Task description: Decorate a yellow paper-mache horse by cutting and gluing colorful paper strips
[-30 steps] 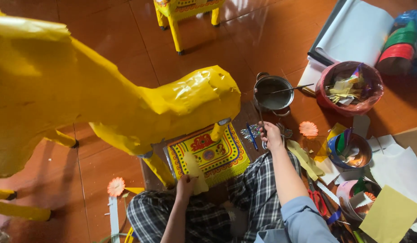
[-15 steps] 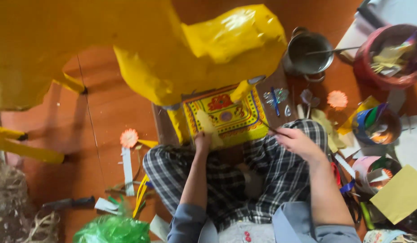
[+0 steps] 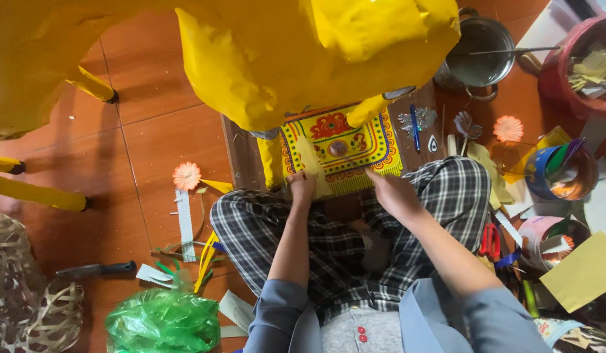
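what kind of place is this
Likely a home craft workspace on a tiled floor: a big yellow paper figure, a patterned paper panel, and red scissors among paper scraps.

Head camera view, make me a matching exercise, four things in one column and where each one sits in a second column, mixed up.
Things:
1. metal pot
2. green plastic bag
3. red-handled scissors
4. patterned yellow panel

Places:
A. on the floor at the lower left
B. under the fingertips of both hands, left hand and right hand
C. beside the person's right knee
D. top right, behind the big yellow paper figure

Pairs: 1-D, 2-A, 3-C, 4-B
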